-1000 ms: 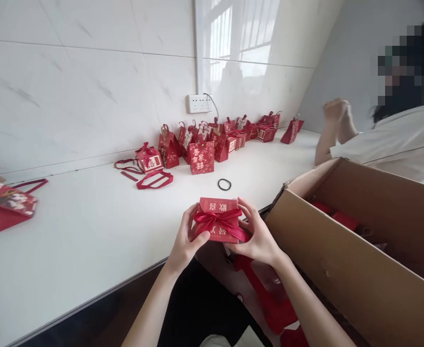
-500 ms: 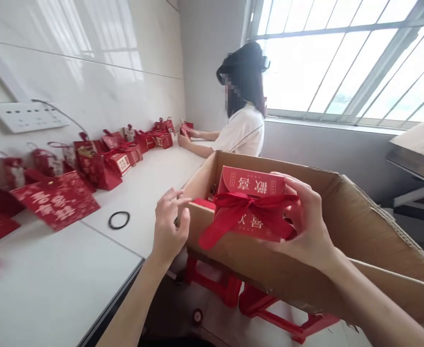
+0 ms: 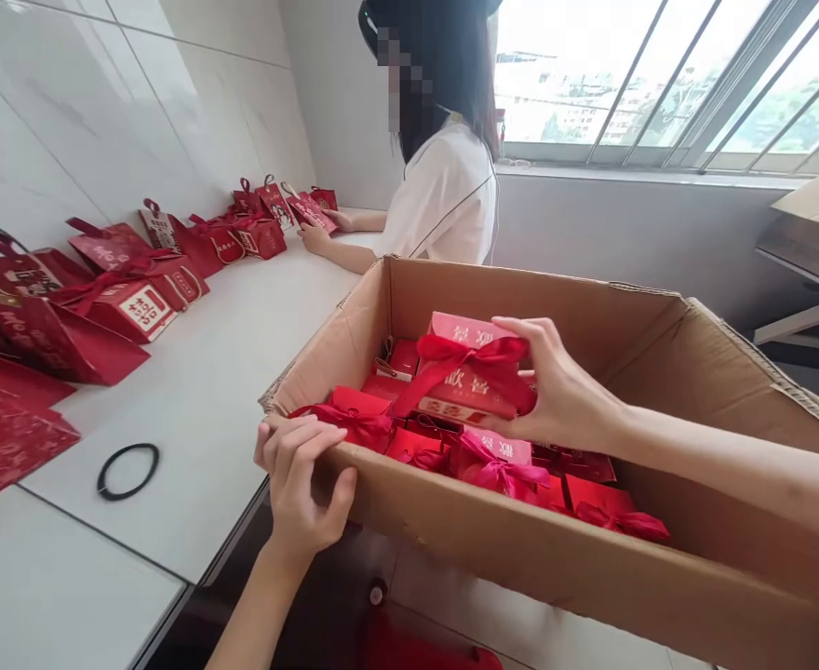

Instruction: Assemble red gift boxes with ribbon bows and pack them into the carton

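Note:
My right hand is closed on a red gift box with white characters and a red ribbon bow, gripping its right end. The gift box is held tilted inside a large cardboard box, above the other gift boxes in it. Beneath lie several red gift boxes with ribbons, one with a pink bow. My left hand grips the near left corner of the cardboard box, fingers hooked over the rim and thumb against the outer wall.
A white table stands on the left, with several red gift bags and boxes along the wall and a black ring. Across the cardboard box a co-worker holds a red bag. A red stool shows below.
My right hand has brought the gift box over and into the cardboard box, tilting it. My left hand has come down onto the rim. The view has turned lower, showing the boxes inside.

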`<action>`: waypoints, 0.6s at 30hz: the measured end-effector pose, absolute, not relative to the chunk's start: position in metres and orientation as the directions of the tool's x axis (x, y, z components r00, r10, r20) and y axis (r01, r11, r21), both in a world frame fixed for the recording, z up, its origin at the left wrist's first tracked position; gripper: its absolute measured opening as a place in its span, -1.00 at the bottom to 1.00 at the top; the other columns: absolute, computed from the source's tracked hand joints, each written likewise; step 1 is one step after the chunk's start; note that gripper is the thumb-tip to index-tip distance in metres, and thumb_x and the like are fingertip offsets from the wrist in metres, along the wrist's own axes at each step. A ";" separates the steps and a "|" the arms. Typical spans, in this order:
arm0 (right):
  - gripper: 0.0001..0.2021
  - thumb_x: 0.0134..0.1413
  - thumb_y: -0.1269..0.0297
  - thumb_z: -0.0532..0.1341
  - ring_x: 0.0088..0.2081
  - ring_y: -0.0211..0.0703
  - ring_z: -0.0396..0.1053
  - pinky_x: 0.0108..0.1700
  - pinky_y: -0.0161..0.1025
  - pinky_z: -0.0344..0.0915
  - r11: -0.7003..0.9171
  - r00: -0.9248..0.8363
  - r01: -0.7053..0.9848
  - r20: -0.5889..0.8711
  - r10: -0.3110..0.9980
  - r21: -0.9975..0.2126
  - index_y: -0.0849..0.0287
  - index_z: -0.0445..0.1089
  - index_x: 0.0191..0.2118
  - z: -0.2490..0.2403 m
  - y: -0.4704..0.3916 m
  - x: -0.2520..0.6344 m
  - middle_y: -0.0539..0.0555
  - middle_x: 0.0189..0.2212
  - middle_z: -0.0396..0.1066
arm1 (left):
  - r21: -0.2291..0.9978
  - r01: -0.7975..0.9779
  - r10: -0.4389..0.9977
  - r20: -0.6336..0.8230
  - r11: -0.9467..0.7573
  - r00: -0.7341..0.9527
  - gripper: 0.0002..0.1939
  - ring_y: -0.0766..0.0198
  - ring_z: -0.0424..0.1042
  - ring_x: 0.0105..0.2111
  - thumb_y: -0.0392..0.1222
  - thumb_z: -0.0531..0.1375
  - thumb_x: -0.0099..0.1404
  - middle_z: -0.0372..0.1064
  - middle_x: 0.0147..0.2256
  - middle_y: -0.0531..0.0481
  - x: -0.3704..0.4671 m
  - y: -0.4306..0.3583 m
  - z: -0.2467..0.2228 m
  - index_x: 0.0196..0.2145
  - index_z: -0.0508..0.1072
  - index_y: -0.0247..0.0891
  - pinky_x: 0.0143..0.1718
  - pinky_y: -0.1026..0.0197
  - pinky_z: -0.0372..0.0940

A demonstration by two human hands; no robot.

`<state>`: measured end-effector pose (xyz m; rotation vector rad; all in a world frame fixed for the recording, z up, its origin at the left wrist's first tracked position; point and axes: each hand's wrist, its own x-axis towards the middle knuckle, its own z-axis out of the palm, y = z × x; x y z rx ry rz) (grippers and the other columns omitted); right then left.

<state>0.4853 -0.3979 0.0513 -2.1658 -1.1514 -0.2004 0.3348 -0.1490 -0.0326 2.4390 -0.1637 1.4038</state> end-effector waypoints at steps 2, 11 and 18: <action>-0.17 -0.24 0.13 0.38 -0.06 -0.02 0.30 -0.17 -0.07 0.49 -0.380 0.602 0.770 0.388 0.698 -0.512 0.02 -0.06 0.15 0.037 -0.389 0.481 0.17 -0.01 0.00 | 0.207 -0.257 0.057 0.870 -0.944 0.490 -0.72 0.07 0.31 -0.11 -0.23 0.09 0.17 0.32 -0.25 -0.09 0.336 -0.149 -0.036 -0.13 0.31 -0.21 0.17 -0.10 -0.15; -0.09 -0.26 0.07 0.40 -0.12 -0.02 0.33 -0.23 -0.08 0.48 -0.467 0.616 0.702 0.128 0.777 -0.538 0.06 -0.15 0.16 0.003 -0.383 0.463 0.22 0.03 -0.05 | 0.178 -0.265 0.037 0.885 -0.948 0.464 -0.68 0.08 0.30 -0.14 -0.25 0.09 0.13 0.31 -0.27 -0.08 0.336 -0.148 -0.038 -0.11 0.31 -0.23 0.17 -0.06 -0.20; -0.21 -0.17 0.12 0.31 -0.07 0.17 0.33 0.00 0.18 0.29 -0.580 0.526 0.703 -0.246 0.814 -0.413 0.27 0.00 0.17 0.004 -0.366 0.461 0.31 0.02 0.10 | 0.191 -0.256 0.060 0.893 -0.948 0.446 -0.68 0.07 0.31 -0.13 -0.23 0.08 0.13 0.33 -0.27 -0.07 0.336 -0.150 -0.041 -0.11 0.32 -0.21 0.18 -0.06 -0.18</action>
